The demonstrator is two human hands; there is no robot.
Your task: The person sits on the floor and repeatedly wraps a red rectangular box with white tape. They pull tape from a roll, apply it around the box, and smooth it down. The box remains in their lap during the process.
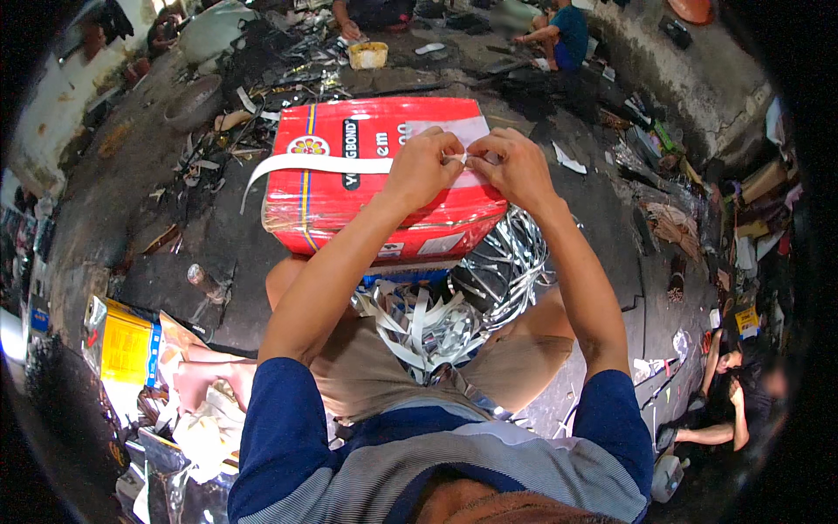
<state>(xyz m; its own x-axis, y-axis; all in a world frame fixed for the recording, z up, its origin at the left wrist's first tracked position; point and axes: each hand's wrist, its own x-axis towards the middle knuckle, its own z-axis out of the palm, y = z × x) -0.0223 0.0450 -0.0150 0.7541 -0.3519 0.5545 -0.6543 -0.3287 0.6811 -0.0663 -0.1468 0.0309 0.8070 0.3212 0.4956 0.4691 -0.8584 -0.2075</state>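
The left hand (422,172) and right hand (517,173), close together, pinch a flat white strip (327,163) (red carton (336,208) beneath them).

Floor: I see a dark grey, dirt-smeared floor (602,231) with loose mixed scraps (672,225) along its right edge | Walls: a rough, stained grey concrete wall (685,87) beyond its far right corner, a patchy off-white wall (54,113) beyond its far left corner | Light: a bright white glare (12,337) at its left edge
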